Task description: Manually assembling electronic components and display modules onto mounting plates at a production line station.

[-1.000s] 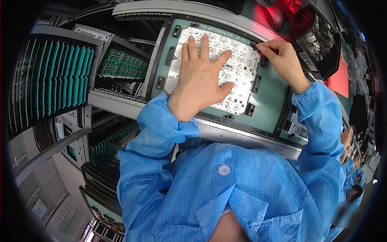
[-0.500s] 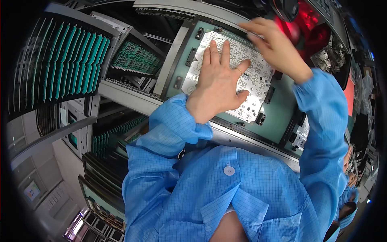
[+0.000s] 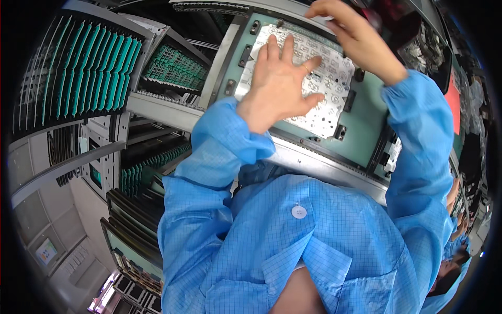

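White, thin panel (image 3: pixel 334 78) looks light and fragile; my left hand (image 3: pixel 277 86) presses flat, fingers spread, while my right hand (image 3: pixel 355 36) pinches its 12 o'clock edge.

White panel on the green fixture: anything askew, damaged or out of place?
Nothing stands out. The white panel lies flat and square on the green fixture; the left hand rests spread on it, the right hand is at its top edge. No visible damage.

One head-worn fisheye looks steeply down, close over the workbench (image 3: pixel 361 141)
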`<state>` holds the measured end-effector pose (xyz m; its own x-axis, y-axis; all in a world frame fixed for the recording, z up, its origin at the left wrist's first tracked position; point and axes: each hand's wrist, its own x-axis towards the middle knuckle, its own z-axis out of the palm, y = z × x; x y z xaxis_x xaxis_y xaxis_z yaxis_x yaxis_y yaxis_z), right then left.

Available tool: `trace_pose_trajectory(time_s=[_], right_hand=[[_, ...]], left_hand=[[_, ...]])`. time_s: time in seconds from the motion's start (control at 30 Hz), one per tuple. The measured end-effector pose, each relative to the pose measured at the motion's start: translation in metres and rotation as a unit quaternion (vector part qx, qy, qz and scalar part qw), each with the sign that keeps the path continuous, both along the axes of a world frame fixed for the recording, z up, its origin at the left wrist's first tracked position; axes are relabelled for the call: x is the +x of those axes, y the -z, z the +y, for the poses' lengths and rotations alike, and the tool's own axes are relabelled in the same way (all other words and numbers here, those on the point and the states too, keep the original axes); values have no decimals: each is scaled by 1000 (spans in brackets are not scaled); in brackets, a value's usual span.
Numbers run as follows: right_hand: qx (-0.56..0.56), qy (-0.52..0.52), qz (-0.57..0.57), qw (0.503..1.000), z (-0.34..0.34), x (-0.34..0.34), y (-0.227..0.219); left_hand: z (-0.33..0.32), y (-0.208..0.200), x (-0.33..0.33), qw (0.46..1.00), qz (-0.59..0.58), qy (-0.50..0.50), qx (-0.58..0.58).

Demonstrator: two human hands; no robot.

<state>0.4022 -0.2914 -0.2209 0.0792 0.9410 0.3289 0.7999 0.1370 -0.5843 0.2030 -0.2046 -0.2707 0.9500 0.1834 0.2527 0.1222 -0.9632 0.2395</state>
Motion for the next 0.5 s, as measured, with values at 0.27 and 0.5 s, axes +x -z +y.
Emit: trace_pose_trajectory(time_s=[0.27, 0.5], right_hand=[[-177, 69, -74, 979, -138, -109, -57], [-135, 128, -55, 981, -149, -158, -5]], left_hand=[[33, -29, -86, 982, -69, 0, -176], [11, -13, -109, 974, -87, -19, -207]])
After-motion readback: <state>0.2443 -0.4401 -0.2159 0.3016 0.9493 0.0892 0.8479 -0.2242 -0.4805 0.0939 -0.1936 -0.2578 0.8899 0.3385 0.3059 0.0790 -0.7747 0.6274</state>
